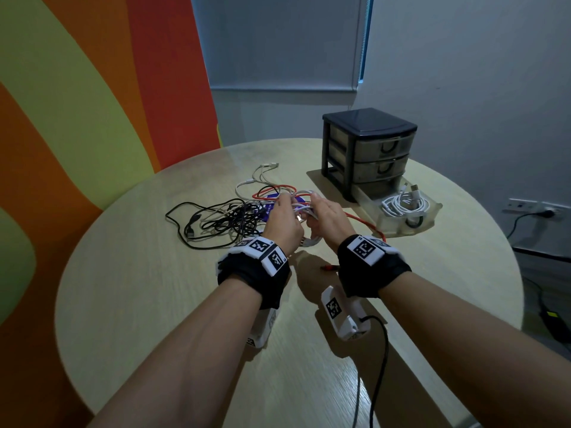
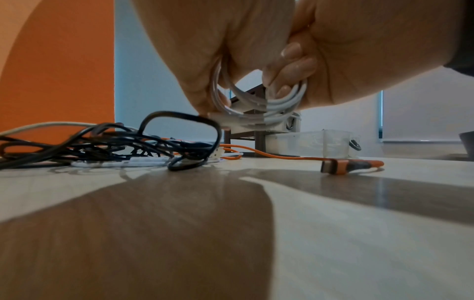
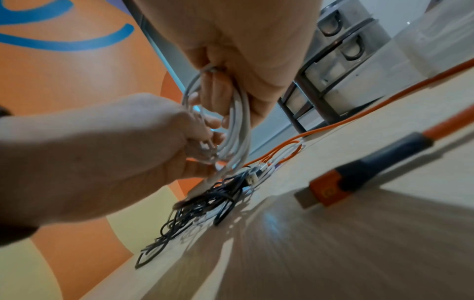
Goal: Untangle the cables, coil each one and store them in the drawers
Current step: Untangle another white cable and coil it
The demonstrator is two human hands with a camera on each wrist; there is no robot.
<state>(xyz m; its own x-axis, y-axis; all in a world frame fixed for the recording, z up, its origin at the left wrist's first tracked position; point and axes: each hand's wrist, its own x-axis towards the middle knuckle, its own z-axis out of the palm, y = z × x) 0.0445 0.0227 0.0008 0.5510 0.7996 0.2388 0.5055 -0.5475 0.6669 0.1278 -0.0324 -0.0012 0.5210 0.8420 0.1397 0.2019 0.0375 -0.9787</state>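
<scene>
Both my hands hold a coiled white cable just above the round table. My left hand pinches the coil's left side and loose end. The fingers of my right hand curl round its right side. The left wrist view shows the coil's loops wound over the right fingers. The right wrist view shows the same coil. A black cable tangle lies left of the hands. An orange cable runs under them, and its plug lies flat on the table.
A dark three-drawer unit stands at the back right. Its bottom drawer is pulled out and holds a coiled white cable. Another white cable lies behind the tangle. A black lead trails from my right wrist.
</scene>
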